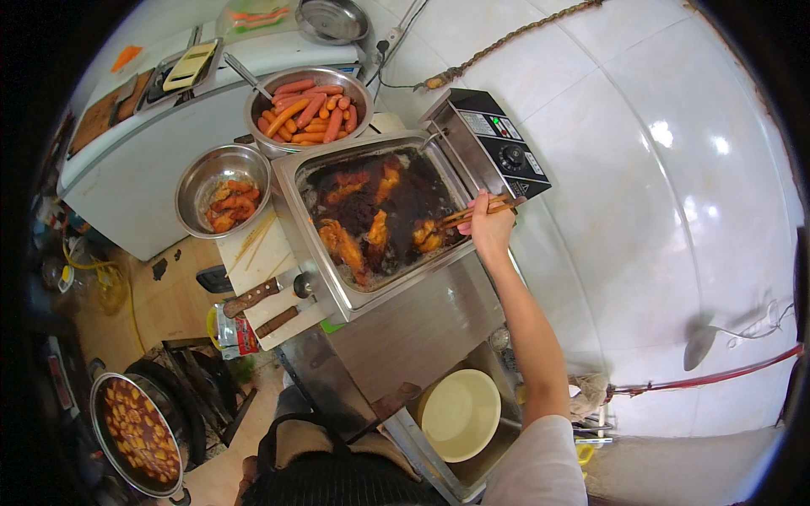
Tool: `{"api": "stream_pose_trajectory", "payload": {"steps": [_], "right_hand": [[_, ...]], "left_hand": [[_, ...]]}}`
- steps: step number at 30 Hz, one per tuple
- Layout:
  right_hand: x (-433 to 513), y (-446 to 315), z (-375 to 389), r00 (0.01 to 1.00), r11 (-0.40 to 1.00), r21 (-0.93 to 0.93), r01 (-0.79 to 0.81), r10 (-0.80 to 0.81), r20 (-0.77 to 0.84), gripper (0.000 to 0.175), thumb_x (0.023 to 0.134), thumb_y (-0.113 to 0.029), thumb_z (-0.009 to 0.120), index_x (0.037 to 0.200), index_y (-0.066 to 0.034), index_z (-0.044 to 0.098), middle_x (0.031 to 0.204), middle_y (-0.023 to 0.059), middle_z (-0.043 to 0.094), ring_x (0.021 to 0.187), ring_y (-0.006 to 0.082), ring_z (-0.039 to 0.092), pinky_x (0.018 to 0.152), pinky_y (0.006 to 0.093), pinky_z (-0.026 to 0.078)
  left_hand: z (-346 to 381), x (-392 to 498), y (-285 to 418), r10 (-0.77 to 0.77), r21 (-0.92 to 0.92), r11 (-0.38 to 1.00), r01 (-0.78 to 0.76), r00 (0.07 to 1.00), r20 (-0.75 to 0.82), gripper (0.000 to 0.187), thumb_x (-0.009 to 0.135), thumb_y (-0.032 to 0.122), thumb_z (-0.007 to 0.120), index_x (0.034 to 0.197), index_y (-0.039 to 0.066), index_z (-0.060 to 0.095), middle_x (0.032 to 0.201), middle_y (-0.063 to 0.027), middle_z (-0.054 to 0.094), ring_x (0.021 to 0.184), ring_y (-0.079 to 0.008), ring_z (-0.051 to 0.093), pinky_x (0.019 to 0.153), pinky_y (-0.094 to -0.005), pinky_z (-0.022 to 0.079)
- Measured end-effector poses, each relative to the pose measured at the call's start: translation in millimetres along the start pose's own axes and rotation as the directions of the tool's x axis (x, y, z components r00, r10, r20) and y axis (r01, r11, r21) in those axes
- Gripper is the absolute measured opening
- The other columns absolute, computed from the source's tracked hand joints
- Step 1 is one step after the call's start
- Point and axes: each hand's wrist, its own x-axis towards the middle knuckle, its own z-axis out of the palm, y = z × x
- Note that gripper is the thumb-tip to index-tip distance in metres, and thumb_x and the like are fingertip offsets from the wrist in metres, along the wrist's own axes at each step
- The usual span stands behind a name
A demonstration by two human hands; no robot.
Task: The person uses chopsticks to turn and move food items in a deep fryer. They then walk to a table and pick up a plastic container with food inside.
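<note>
My right hand (pixel 490 224) is closed around a pair of wooden chopsticks (pixel 457 219) above the near right rim of an electric deep fryer (pixel 329 288). The chopstick tips touch a browned piece of meat, seemingly chicken (pixel 428 236), in the dark oil (pixel 405 215). Several more fried pieces (pixel 342 248) lie in the bubbling oil. Left of the fryer, a steel bowl (pixel 190 199) holds fried pieces (pixel 233 205). My left hand is not plainly in view; something skin-toned at the lower left edge of my apron is too unclear to tell.
A steel bowl of sausages (pixel 253 104) stands behind the fryer. Knives (pixel 252 298) and skewers (pixel 256 237) lie on a white board (pixel 262 253). A cream basin (pixel 462 414) sits in the sink. A pot of stew (pixel 142 430) stands low at left. The tiled wall (pixel 569 253) is at right.
</note>
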Motion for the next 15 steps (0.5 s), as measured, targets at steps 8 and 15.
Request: {"api": "stream_pose_trajectory", "payload": {"steps": [8, 15], "right_hand": [[-4.3, -0.9, 3.9, 0.997, 0.965, 0.251, -0.071, 0.070, 0.015, 0.039, 0.098, -0.026, 0.048, 0.080, 0.0076, 0.055, 0.061, 0.0176, 0.060, 0.043, 0.0249, 0.061, 0.038, 0.0315, 0.053], [-19.8, -19.7, 10.5, 0.996, 0.924, 0.379, -0.047, 0.012, 0.093, 0.037, 0.099, -0.026, 0.048, 0.086, 0.0076, 0.057, 0.066, 0.0174, 0.061, 0.046, 0.0233, 0.063, 0.040, 0.0298, 0.053]], "left_hand": [[-0.3, -4.4, -4.1, -0.092, 0.251, 0.967, 0.030, 0.967, 0.239, 0.037, 0.081, 0.038, 0.055, 0.073, 0.006, 0.069, 0.076, -0.0171, 0.068, 0.072, -0.0344, 0.067, 0.063, -0.0442, 0.052], [-8.9, 6.1, 9.2, -0.263, 0.024, 0.963, 0.269, 0.912, 0.314, 0.036, 0.085, 0.037, 0.053, 0.085, 0.005, 0.069, 0.089, -0.0186, 0.069, 0.082, -0.0353, 0.066, 0.072, -0.0421, 0.052]]}}
